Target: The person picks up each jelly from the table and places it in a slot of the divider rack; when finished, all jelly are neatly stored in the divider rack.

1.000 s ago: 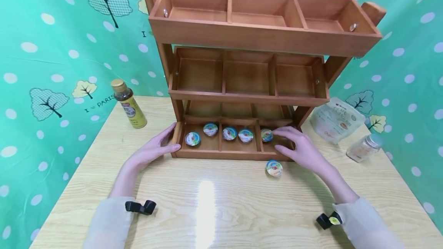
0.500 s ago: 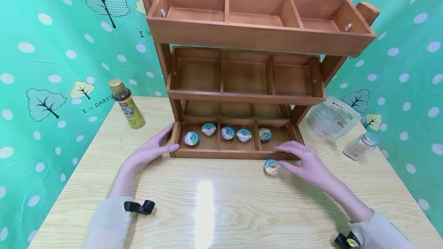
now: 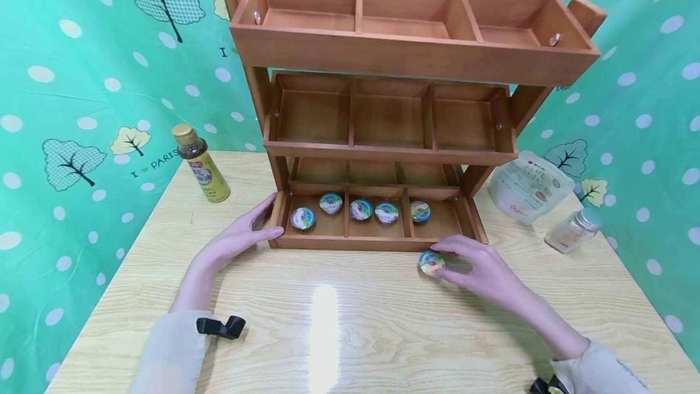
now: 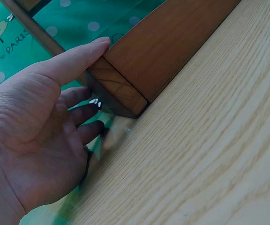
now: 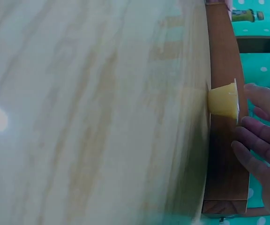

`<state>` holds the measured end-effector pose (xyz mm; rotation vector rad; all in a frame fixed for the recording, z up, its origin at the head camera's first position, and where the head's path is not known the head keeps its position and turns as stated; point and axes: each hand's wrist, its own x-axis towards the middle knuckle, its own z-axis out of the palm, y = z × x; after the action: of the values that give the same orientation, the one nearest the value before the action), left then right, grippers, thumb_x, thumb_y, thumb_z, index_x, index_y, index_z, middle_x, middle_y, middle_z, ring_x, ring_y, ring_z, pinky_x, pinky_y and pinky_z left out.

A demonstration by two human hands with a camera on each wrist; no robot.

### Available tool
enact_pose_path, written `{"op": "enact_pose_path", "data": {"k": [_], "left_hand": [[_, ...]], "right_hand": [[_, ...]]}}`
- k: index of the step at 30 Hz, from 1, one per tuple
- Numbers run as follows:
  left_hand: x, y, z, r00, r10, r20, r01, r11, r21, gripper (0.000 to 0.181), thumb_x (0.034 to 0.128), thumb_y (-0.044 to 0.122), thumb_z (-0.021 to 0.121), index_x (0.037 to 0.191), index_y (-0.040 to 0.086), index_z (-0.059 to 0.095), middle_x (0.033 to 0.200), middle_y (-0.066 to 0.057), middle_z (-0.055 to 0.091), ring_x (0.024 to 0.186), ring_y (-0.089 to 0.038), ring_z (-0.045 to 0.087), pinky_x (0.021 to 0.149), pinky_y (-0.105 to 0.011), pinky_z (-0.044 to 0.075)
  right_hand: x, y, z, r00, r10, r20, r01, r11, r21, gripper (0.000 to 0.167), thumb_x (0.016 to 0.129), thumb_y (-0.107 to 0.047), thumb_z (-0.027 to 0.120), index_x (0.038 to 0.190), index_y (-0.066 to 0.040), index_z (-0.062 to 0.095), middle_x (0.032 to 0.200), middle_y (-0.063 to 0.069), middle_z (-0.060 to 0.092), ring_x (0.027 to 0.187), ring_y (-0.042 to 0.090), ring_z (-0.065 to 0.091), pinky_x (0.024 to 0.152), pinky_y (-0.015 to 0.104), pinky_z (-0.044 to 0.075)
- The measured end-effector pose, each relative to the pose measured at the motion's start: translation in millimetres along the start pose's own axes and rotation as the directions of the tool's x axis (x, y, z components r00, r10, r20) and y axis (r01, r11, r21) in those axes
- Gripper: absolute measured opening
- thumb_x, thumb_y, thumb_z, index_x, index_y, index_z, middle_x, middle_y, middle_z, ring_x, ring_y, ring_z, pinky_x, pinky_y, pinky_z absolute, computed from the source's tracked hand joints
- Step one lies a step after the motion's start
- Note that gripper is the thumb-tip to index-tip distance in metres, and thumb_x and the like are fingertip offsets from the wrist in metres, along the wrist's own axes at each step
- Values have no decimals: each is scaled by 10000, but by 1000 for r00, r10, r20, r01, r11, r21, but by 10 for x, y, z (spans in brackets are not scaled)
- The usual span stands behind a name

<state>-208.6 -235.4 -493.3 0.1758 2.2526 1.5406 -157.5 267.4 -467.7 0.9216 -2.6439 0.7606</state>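
A three-tier wooden rack stands on the table. My left hand holds its lower left end, thumb on the front edge and fingers round the side panel. Just before the lowest tier, a small jelly cup with a printed lid stands upright on the table. My right hand is over that cup, thumb and index finger spread about its lid. In the right wrist view the fingers stay slightly apart from the yellow cup. Several like cups, such as one jelly cup, lie in the lowest tier.
A yellow-labelled bottle stands left of the rack. To the right are a white pouch and a glass jar with a pale lid. A green patterned cloth hangs behind.
My right hand has left the cup in the lowest tier's right compartment and come forward and down to the cup on the table. The left hand keeps its place on the rack.
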Motion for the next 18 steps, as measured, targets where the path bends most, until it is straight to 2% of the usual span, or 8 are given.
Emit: {"op": "enact_pose_path", "data": {"k": [7, 12, 18], "left_hand": [[1, 6, -1, 1000, 12, -4, -12, 1000, 3, 886, 994, 411, 663, 1654, 393, 73, 1762, 18, 8, 1637, -312, -36, 1300, -635, 52], [-5, 4, 5, 1000, 9, -1, -9, 1000, -1, 879, 1000, 395, 657, 1655, 388, 72, 1762, 15, 7, 1637, -310, -34, 1301, -631, 56], [-3, 0, 9, 1000, 1, -1, -1, 1000, -2, 892, 1000, 400, 656, 1661, 371, 57, 1762, 13, -5, 1636, -319, -34, 1299, -637, 60]], "right_hand": [[-16, 14, 53, 998, 20, 52, -17, 999, -45, 508, 725, -255, 937, 1195, -202, 751, 1173, -43, 775, 1097, 202, 739, 919, 423, 614], [-5, 19, 78, 995, 39, 90, -33, 998, -59, 524, 740, -294, 928, 1222, -206, 744, 1173, -31, 778, 1085, 214, 747, 906, 447, 619], [20, -13, 75, 990, 55, 132, -50, 998, -39, 577, 737, -283, 932, 1264, -162, 733, 1231, 20, 762, 1117, 256, 738, 923, 465, 619]]}}
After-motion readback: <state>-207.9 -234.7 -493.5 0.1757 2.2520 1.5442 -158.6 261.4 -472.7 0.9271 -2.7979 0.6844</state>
